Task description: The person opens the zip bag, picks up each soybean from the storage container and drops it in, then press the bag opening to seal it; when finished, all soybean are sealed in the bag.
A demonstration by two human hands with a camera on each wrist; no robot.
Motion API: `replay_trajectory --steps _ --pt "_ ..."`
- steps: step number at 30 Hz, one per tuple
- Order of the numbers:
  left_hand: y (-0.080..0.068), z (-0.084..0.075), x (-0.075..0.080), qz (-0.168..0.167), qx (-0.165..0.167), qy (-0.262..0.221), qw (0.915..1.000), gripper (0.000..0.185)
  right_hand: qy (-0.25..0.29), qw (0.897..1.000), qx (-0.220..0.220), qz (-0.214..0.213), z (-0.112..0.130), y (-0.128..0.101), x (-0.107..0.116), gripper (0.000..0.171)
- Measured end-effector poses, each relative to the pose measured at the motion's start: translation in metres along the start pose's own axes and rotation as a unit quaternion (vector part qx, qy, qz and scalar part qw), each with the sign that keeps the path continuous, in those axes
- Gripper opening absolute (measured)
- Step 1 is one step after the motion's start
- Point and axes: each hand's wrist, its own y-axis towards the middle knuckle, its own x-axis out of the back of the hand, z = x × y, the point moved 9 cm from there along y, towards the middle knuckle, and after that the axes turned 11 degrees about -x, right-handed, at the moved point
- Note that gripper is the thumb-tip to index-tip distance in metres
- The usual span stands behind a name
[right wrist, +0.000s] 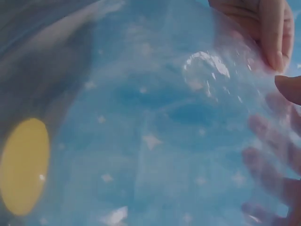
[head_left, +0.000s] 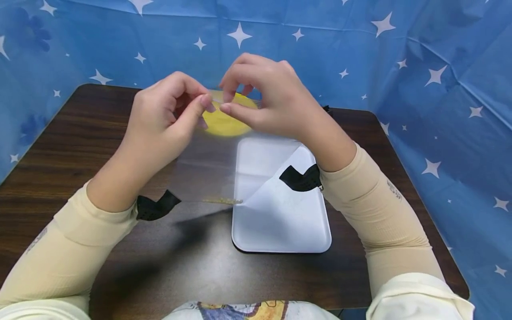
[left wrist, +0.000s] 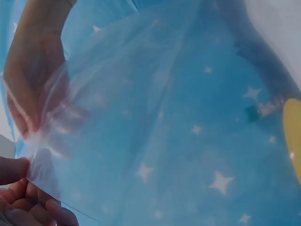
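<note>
A large clear plastic bag or sheet (head_left: 204,164) hangs between my hands over the table and part of a white tray (head_left: 280,226). My left hand (head_left: 164,111) pinches its top edge between thumb and fingers. Close beside it, my right hand (head_left: 268,93) has bent fingers, with a small gap between thumb and index finger. In the right wrist view, the right thumb (right wrist: 288,88) is at the film's edge, and its spread fingers (right wrist: 263,162) show through the plastic. Small gold-coloured bits (head_left: 222,201) line the film's lower edge.
A round yellow disc (head_left: 226,122) lies behind the film, partly covered by my hands. The dark wood-grain table (head_left: 52,146) ends at a blue curtain (head_left: 272,26) with white stars. Black straps (head_left: 300,178) stick out at both wrists.
</note>
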Motion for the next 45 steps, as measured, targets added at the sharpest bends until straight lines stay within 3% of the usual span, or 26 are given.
replay_trajectory --steps 3,6,11,15,18,25,32,39,45 --pt "-0.001 0.003 0.0 -0.003 0.019 -0.003 0.9998 0.01 0.011 1.0 -0.016 0.009 -0.006 -0.003 0.001 0.008" --pt "-0.002 0.005 -0.001 -0.004 0.035 -0.009 0.9994 0.011 0.017 1.0 -0.004 0.008 -0.006 -0.005 0.001 0.012" --pt "-0.002 0.005 -0.002 -0.006 0.035 -0.008 0.9994 0.011 -0.014 1.0 0.009 0.002 -0.005 -0.006 0.0 0.01" --pt "-0.001 0.007 -0.001 -0.007 0.038 -0.004 0.9992 0.011 -0.053 0.998 -0.028 0.026 -0.015 -0.009 -0.003 0.012" --pt "-0.002 0.008 0.0 -0.011 0.046 -0.003 0.9989 0.011 -0.043 0.998 -0.038 0.032 -0.021 -0.011 -0.003 0.012" --pt "-0.002 0.01 -0.002 -0.009 0.052 -0.012 0.9985 0.01 0.025 1.0 -0.003 -0.012 -0.022 -0.013 0.003 0.012" --pt "-0.003 0.013 -0.003 -0.004 0.058 0.001 0.9983 0.005 -0.027 0.999 -0.039 0.007 -0.033 -0.019 0.002 0.013" --pt "-0.005 0.016 -0.004 0.001 0.071 -0.007 0.9974 0.008 -0.014 1.0 -0.012 -0.021 -0.033 -0.025 0.004 0.013" --pt "-0.004 0.016 0.0 -0.015 0.061 -0.005 0.998 0.01 -0.016 0.999 -0.033 -0.026 -0.041 -0.029 0.01 0.01"
